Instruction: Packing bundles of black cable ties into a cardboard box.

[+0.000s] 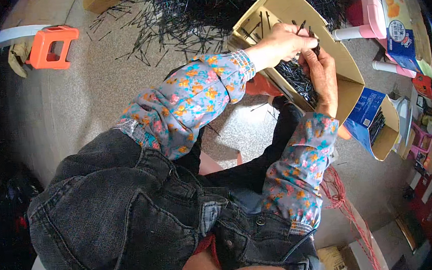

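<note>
A long open cardboard box (346, 64) stands before me, holding many thin black stick-like pieces (297, 79). Over it, my left hand (281, 44) is closed in a pinch on a few of these pieces. My right hand (324, 76) meets it from the right, thumb and fingers closed round the lower part of a small black bunch (314, 39). The two hands touch or nearly touch. Some black pieces lie loose at the box's far left end. Fingers cover part of the bunch, and the exact kind of piece is too small to tell.
Beyond the box rises a large heap of black pieces (199, 5), with strays scattered on the floor. An orange stool (54, 48) stands at far left. On the right are a pink-and-white stool (369, 6), a blue carton (366, 116) with black pieces and red string (336, 191).
</note>
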